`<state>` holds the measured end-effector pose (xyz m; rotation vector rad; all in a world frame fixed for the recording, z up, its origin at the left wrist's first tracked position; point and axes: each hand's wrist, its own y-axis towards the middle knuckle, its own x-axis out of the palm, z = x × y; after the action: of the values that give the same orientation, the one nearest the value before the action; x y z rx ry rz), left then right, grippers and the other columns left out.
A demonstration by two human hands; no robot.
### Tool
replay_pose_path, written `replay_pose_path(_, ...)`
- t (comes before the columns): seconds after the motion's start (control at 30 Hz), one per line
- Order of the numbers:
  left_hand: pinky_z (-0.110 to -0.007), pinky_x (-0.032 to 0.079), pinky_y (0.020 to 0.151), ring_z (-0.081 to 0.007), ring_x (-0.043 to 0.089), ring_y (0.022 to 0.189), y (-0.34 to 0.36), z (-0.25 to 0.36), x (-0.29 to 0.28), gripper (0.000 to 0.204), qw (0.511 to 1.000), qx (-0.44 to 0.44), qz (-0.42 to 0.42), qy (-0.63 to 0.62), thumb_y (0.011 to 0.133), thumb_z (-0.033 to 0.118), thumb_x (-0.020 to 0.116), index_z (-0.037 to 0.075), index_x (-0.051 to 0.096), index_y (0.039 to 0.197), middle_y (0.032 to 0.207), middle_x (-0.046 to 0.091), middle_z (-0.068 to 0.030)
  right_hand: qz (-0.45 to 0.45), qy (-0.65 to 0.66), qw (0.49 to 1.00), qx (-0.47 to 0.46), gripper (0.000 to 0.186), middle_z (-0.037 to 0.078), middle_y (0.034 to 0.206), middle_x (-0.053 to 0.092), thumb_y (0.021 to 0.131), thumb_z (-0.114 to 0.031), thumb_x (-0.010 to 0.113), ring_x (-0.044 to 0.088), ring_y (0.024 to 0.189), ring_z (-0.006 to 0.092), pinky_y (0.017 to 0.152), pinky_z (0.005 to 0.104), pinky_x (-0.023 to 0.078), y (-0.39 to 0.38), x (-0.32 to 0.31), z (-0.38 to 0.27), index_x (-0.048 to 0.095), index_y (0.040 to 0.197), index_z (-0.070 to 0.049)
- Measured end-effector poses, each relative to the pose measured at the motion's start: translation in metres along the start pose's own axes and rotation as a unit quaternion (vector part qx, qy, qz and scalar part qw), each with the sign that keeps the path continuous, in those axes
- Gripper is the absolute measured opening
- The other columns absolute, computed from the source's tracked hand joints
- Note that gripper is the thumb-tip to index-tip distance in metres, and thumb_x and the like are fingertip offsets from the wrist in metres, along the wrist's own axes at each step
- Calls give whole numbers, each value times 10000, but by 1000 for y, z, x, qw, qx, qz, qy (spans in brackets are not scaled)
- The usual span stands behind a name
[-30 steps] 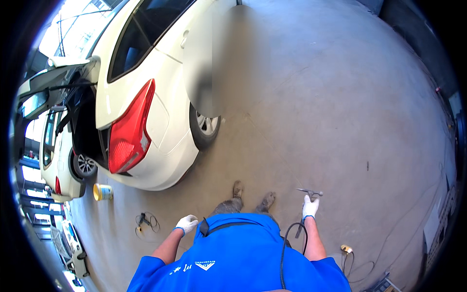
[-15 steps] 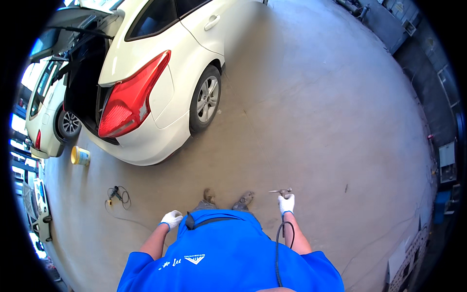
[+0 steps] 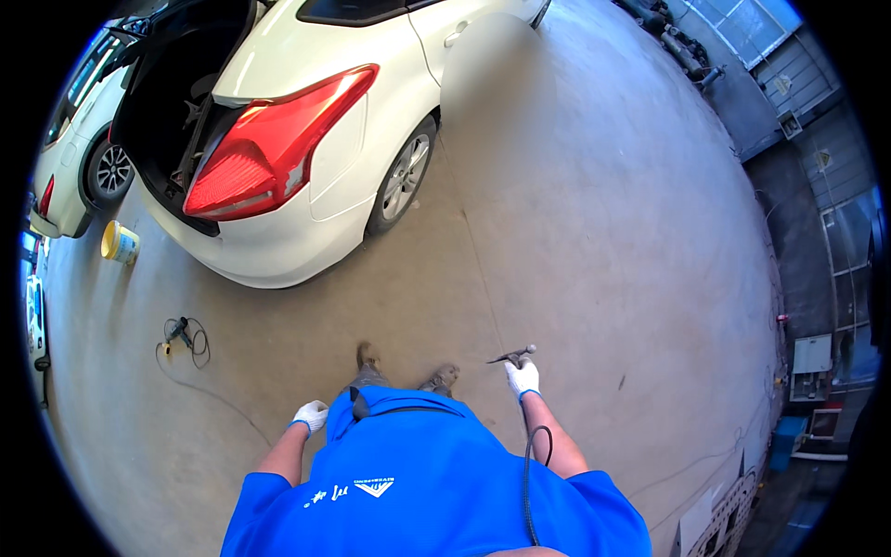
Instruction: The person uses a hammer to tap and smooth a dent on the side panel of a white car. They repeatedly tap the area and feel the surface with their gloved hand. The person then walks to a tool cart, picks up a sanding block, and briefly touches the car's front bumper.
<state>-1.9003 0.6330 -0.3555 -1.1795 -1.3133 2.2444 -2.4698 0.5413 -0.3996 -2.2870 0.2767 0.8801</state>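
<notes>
My right hand (image 3: pixel 523 379), in a white knit glove, is closed around a hammer (image 3: pixel 513 356), held out at my right side. Its metal head points up out of the fist, slim and tapered at the left end and round-faced at the right. The fist and forearm hide most of the handle. At my left side hangs my left hand (image 3: pixel 312 416), gloved the same way, with loosely bent fingers and nothing visible in it. Ahead on the left stands a white car (image 3: pixel 306 223) with its rear hatch raised and a large red tail light (image 3: pixel 278 153).
A corded power tool (image 3: pixel 183 331) lies on the floor to the left, its cable trailing towards me. Beyond it stands a yellow-white bucket (image 3: pixel 121 243), near another white car (image 3: pixel 74 190). A pale box (image 3: pixel 812 355) and a blue container (image 3: pixel 789 436) line the right wall.
The view has turned, and the white car's rear is larger and nearer. The power tool and bucket have shifted left in view. The hammer stays in my right hand.
</notes>
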Motion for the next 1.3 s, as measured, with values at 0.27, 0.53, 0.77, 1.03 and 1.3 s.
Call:
replay_pose_path(0.27, -385, 513, 922, -289, 676, 1032, 77, -23, -65, 403, 996, 51, -13, -67, 836, 356, 627, 55, 721, 1086, 1076, 722, -170, -42, -106, 986, 124, 385, 210, 927, 700, 850, -360, 675, 682, 873, 339, 791, 434, 512, -39, 0, 8, 644, 982, 1)
replay_pose_path(0.53, -351, 527, 702, -197, 659, 745, 177, -10, -141, 297, 992, 60, -83, -78, 846, 257, 608, 20, 729, 978, 850, 722, -98, -115, 70, 950, 282, 381, 177, 894, 722, 867, -302, 678, 684, 859, 268, 778, 404, 519, -116, 85, 111, 708, 1044, 34)
replay_pose_path(0.77, -357, 514, 663, -207, 650, 697, 229, 163, -214, 267, 990, 88, -96, 45, 833, 254, 592, 26, 727, 870, 777, 696, -94, -160, 76, 929, 324, 438, 201, 1049, 705, 837, -312, 717, 663, 946, 290, 844, 428, 503, -56, 127, 131, 685, 1101, 35)
replay_pose_path(1.03, -334, 527, 740, -183, 652, 777, 256, 455, -261, 384, 985, 170, -26, 2, 841, 291, 603, 5, 686, 1084, 872, 703, -113, -226, -108, 938, 239, 400, 176, 1161, 675, 956, -332, 553, 631, 1097, 323, 951, 405, 491, 222, -9, 47, 591, 1264, -79)
replay_pose_path(1.3, -384, 489, 973, -304, 656, 1097, 325, 522, -280, 453, 984, 90, -69, 139, 841, 380, 606, 60, 694, 1150, 1110, 710, -181, 25, 323, 926, 195, 182, 37, 683, 584, 894, -259, 638, 523, 498, 142, 437, 352, 415, 482, -174, -204, 581, 914, -88)
